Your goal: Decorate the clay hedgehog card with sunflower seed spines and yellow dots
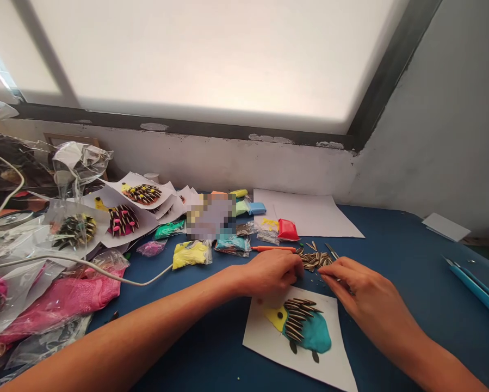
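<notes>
My left hand (272,269) reaches to the near edge of a small pile of striped sunflower seeds (311,261), its fingers curled downward. What they hold, if anything, is hidden. To the right of the pile, my right hand (360,280) is closed in a pinch, and I cannot make out what sits between its fingertips. Just beyond it, a thin metal tool (331,251) shows partly. Below both hands lies a white sheet (268,340) bearing a clay hedgehog (315,330) with a yellow head, a turquoise body, seed spines over part of its back and dark feet.
An orange pen (274,249) lies beyond my left hand, near yellow (190,254) and red (287,230) clay packets. Finished seed hedgehogs (142,193) on paper and plastic bags crowd the left. A white cable (105,276) crosses there. A blue-handled tool (475,286) lies far right.
</notes>
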Demonstrator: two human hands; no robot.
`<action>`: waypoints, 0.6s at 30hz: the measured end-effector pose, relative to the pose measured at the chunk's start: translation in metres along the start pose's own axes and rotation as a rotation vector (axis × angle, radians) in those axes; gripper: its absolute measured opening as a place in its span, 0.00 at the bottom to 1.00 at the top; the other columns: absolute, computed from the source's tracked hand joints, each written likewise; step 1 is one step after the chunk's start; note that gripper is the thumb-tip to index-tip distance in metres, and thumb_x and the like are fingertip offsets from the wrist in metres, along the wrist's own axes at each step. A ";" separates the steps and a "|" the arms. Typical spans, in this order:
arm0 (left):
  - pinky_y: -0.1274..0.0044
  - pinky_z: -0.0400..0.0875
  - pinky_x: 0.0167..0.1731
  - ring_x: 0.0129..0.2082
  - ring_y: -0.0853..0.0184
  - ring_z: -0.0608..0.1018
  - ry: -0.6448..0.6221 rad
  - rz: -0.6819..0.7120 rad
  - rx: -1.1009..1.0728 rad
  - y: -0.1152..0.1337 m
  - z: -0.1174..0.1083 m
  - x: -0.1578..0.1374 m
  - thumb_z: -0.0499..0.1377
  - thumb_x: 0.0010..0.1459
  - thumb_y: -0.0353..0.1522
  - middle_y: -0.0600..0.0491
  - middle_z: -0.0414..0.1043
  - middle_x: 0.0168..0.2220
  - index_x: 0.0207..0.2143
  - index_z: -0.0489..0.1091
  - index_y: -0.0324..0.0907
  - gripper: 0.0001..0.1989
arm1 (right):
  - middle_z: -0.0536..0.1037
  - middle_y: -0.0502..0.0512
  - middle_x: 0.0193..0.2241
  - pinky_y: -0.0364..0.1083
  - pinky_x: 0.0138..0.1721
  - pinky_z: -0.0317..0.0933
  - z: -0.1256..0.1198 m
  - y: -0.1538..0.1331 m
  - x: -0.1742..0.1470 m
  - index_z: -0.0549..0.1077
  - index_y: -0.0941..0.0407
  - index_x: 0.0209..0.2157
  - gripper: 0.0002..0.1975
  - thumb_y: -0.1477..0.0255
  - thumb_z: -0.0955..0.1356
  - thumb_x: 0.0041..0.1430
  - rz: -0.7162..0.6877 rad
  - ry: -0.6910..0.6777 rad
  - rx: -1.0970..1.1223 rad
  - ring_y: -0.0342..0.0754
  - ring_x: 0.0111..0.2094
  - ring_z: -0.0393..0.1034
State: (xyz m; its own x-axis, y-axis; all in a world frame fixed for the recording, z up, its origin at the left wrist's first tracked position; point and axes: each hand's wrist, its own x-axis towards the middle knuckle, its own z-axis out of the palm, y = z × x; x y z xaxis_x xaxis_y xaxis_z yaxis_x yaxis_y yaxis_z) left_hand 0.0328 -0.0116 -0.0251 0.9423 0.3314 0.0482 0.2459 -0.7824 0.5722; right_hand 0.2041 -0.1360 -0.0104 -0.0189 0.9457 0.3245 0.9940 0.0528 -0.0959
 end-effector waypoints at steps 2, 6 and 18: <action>0.79 0.65 0.35 0.35 0.69 0.73 0.008 0.009 -0.016 -0.001 0.000 0.000 0.51 0.58 0.23 0.53 0.73 0.35 0.40 0.70 0.39 0.11 | 0.77 0.51 0.31 0.43 0.27 0.63 0.002 -0.002 0.011 0.78 0.50 0.36 0.16 0.66 0.59 0.66 -0.006 -0.047 -0.022 0.45 0.29 0.73; 0.80 0.65 0.35 0.35 0.70 0.73 0.016 0.027 -0.043 0.001 -0.003 -0.002 0.51 0.58 0.23 0.53 0.73 0.37 0.38 0.71 0.38 0.10 | 0.76 0.51 0.30 0.42 0.25 0.59 0.012 -0.003 0.027 0.78 0.51 0.31 0.12 0.70 0.62 0.62 -0.010 -0.090 -0.065 0.45 0.27 0.71; 0.81 0.63 0.26 0.28 0.72 0.71 -0.156 -0.024 -0.220 0.003 -0.016 -0.007 0.57 0.54 0.27 0.57 0.69 0.29 0.30 0.67 0.40 0.01 | 0.76 0.50 0.27 0.42 0.21 0.59 -0.009 0.000 -0.002 0.70 0.51 0.32 0.12 0.66 0.58 0.65 0.085 -0.031 0.018 0.45 0.22 0.70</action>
State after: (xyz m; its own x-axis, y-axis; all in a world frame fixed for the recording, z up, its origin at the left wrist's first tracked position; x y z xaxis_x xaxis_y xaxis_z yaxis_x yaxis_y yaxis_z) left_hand 0.0232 -0.0082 -0.0104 0.9645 0.2503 -0.0848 0.2298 -0.6361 0.7366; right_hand 0.2056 -0.1412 -0.0025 0.0621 0.9563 0.2856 0.9901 -0.0229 -0.1386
